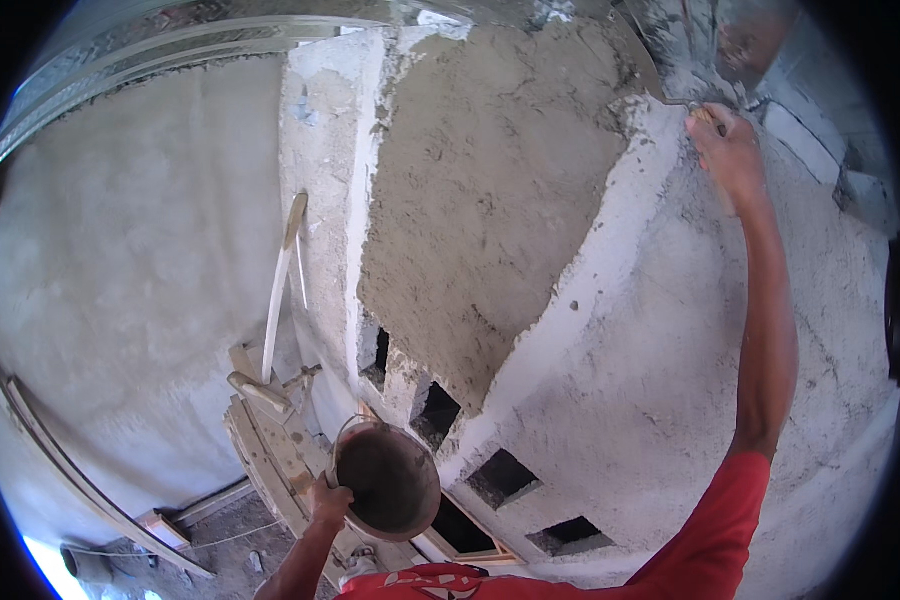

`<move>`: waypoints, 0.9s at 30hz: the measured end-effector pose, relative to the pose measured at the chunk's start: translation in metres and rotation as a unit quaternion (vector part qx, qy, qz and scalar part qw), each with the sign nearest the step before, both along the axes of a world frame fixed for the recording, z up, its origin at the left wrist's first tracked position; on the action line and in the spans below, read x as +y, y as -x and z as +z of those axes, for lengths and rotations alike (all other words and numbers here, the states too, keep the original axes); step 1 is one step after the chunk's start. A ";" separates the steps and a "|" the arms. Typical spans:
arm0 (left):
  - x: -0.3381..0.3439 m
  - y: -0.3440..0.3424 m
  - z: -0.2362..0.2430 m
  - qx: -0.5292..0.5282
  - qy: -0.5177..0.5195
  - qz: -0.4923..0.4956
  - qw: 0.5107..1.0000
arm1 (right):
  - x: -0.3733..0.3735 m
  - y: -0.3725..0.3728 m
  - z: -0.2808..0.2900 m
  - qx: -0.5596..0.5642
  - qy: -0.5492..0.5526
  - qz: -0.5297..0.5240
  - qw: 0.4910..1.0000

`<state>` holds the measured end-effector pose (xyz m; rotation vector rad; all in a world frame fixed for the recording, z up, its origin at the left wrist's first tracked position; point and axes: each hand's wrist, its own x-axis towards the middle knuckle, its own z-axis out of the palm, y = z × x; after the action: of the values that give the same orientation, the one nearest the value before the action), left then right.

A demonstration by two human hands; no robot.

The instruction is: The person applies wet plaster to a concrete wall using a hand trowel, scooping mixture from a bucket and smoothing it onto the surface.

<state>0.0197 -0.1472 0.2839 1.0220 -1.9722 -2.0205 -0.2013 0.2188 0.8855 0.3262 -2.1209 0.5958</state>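
My right hand point(732, 150) is raised high at the upper right, fingers closed around the wooden handle of a trowel point(705, 116). The trowel reaches toward the upper edge of a wet grey mortar patch point(500, 180) on the wall; its blade is hard to tell from the mortar. Low and left of centre, my left hand point(330, 497) grips the side of a round bucket point(425, 490). Dark grey mortar point(375, 480) lies inside the bucket, and a thin wire handle rests by its rim.
Below the patch, several square holes point(502, 477) open in the whitish wall point(660, 400). Wooden scaffold planks point(270, 470) run beside the bucket, with a long-handled tool point(282, 280) standing on them. A smooth grey wall point(140, 240) with a leaning board point(80, 480) is at left.
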 end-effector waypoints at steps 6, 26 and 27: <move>0.007 0.005 -0.011 -0.005 0.004 -0.033 0.999 | -0.010 -0.035 -0.066 -0.069 -0.094 -0.002 0.993; 0.027 0.028 0.017 0.021 -0.016 -0.117 0.993 | -0.025 -0.077 -0.214 -0.449 -0.311 0.116 0.830; 0.026 0.025 0.015 0.018 -0.019 -0.112 0.993 | -0.028 -0.083 -0.195 -0.452 -0.271 0.099 0.844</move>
<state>-0.0055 -0.1214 0.2991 0.7953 -2.1221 -2.1784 -0.1180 0.1912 0.6904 0.6797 -3.2063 0.2447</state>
